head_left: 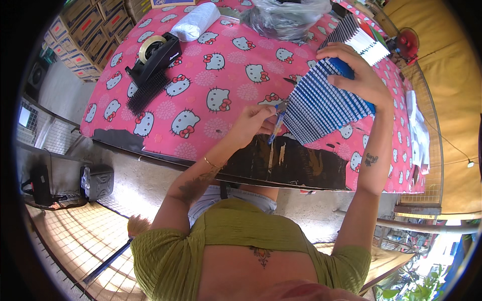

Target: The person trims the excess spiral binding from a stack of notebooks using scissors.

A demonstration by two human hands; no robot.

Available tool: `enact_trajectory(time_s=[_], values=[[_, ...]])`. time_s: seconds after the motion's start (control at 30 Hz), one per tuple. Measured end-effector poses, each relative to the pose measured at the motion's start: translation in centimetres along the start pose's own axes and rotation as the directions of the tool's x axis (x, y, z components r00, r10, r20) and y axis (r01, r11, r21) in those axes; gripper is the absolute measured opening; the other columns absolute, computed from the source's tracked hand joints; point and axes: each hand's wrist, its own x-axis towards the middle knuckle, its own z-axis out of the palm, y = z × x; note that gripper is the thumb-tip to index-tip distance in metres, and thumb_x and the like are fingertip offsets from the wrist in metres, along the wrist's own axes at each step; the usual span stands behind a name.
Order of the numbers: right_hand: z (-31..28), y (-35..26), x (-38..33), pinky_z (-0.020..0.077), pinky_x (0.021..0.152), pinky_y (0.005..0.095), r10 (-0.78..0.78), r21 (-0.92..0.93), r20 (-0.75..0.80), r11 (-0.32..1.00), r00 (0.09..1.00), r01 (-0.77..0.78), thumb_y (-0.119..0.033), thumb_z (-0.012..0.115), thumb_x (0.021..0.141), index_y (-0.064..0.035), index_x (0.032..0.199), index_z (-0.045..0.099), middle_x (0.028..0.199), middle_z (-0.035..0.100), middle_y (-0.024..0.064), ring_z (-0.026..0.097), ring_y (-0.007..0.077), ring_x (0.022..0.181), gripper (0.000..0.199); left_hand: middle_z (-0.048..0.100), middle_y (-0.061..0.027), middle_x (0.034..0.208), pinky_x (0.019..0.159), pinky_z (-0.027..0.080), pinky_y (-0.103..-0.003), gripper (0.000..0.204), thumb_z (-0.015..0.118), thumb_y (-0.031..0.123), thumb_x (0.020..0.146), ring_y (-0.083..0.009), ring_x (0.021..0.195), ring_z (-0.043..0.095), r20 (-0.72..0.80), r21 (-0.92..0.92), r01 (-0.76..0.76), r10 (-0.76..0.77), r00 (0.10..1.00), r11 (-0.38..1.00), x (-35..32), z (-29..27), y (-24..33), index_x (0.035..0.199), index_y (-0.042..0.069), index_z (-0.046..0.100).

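A fanned stack of blue-and-white flat packs [321, 103] lies on the table with the pink cartoon-cat cloth [221, 75]. My right hand [354, 72] rests on top of the stack, fingers spread, pressing it down. My left hand [253, 123] is closed on a pair of scissors with a blue handle [277, 123], whose tip touches the left edge of the stack near the table's front edge.
A black tape dispenser [155, 57] with a tape roll stands at the left, a dark comb-like piece beside it. A white wrapped roll [193, 22] and a clear plastic bag [283, 17] lie at the back. Cardboard boxes [88, 30] are stacked far left. A red fan [406, 42] stands at the right.
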Motion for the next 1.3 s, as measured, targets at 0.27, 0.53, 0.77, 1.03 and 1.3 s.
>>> enact_trajectory(time_s=[0.27,0.53,0.77,1.03,1.3], values=[[-0.1,0.0,0.0,0.038,0.101,0.0383,-0.007,-0.003,0.001,1.0,1.0,0.007,-0.018,0.068,0.077,-0.0077,0.116,0.062,0.116,0.058,0.0106,0.052,0.0294,0.113,0.041,0.065,-0.0121,0.087,0.068,0.057,-0.035,0.035,0.054,0.027,0.096,-0.0228,0.072,0.066,-0.103,0.167,-0.057,0.075,0.992,0.984,0.6,0.6,-0.3,0.106,-0.006,0.061],[-0.1,0.2,0.0,0.0381,0.101,0.0378,-0.003,0.014,-0.007,1.0,1.0,0.003,-0.017,0.068,0.077,-0.0076,0.114,0.063,0.115,0.059,0.01,0.053,0.0288,0.113,0.039,0.067,-0.0117,0.088,0.066,0.056,-0.031,0.032,0.055,0.025,0.096,-0.0225,0.076,0.069,-0.041,-0.009,0.006,-0.007,0.999,1.0,-0.2,0.7,-0.1,0.109,-0.003,0.062],[-0.3,0.5,-0.1,0.037,0.103,0.0393,-0.027,0.024,-0.017,0.999,0.999,0.028,-0.017,0.069,0.077,-0.0075,0.112,0.064,0.115,0.061,0.0093,0.052,0.0293,0.114,0.038,0.066,-0.0078,0.083,0.061,0.051,-0.028,0.033,0.054,0.025,0.097,-0.0176,0.068,0.064,-0.099,0.153,-0.065,0.081,0.992,0.986,0.5,1.0,0.1,0.112,-0.003,0.063],[-0.1,0.6,-0.1,0.0374,0.103,0.0394,-0.023,0.017,-0.025,1.0,0.999,0.023,-0.015,0.07,0.076,-0.0071,0.112,0.063,0.115,0.062,0.009,0.052,0.0292,0.115,0.038,0.064,-0.0051,0.079,0.057,0.047,-0.027,0.033,0.053,0.025,0.098,-0.0153,0.06,0.058,0.024,0.551,-0.276,0.315,0.949,0.787,0.4,0.0,-0.2,0.112,-0.003,0.065],[-0.1,0.7,-0.2,0.0379,0.102,0.0383,-0.019,0.019,-0.027,1.0,0.999,0.02,-0.014,0.07,0.075,-0.0072,0.112,0.063,0.114,0.062,0.0089,0.051,0.0292,0.115,0.039,0.067,-0.0121,0.086,0.062,0.055,-0.029,0.032,0.051,0.027,0.097,-0.0225,0.075,0.069,-0.055,-0.058,0.037,-0.041,0.998,0.998,0.1,0.9,0.0,0.096,-0.003,0.063]])
